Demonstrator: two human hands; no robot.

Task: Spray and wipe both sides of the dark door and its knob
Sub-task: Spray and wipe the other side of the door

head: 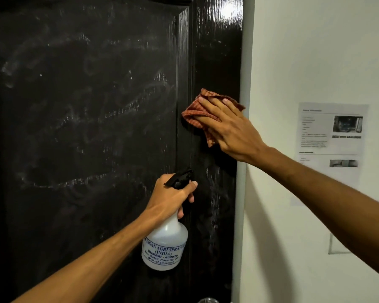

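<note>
Head view: left fingers [189, 187] around spray bottle [165, 243], contents unclear; right fingers [214, 104] flat on cloth [194, 113] against door [85, 132].

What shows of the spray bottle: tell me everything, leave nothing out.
The spray bottle is translucent white plastic with a black trigger head and dark printed text including KISSAN AGRI, (INDIA) and MUMBAI. It hangs roughly upright in front of the dark door, nozzle pointing toward it. The left hand grips its neck just below the head. Its fill level cannot be told.
</note>
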